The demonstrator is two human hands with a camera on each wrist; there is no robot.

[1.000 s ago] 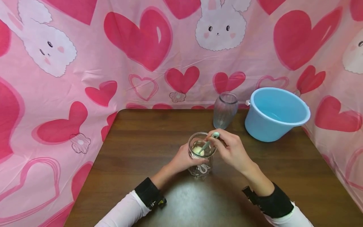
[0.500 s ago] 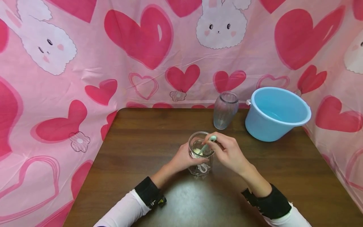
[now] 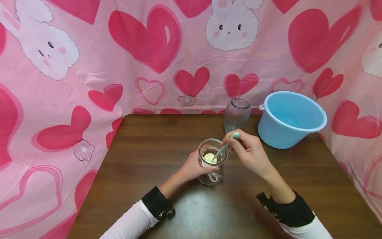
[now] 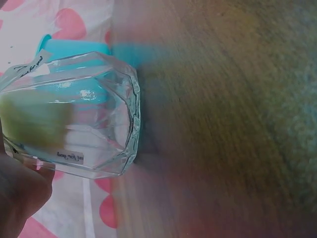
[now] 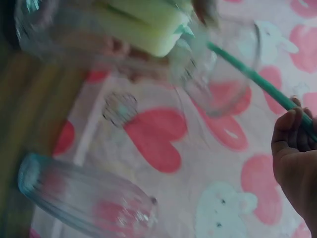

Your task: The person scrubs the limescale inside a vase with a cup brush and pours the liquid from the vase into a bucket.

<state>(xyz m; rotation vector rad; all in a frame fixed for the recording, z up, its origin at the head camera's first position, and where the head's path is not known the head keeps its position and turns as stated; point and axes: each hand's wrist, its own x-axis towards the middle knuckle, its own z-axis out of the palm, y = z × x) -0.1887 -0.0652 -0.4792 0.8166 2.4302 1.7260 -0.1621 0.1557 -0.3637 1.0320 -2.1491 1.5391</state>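
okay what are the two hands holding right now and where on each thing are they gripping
The left hand grips the glass jar around its side. The right hand pinches the green spoon near the top of its handle, its bowl down in the jar.

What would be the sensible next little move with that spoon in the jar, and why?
Probably lift the spoon gently upward: its tip sits in the pale yellow lump inside the glass jar, the right hand pinches the handle high, and the left hand steadies the jar.
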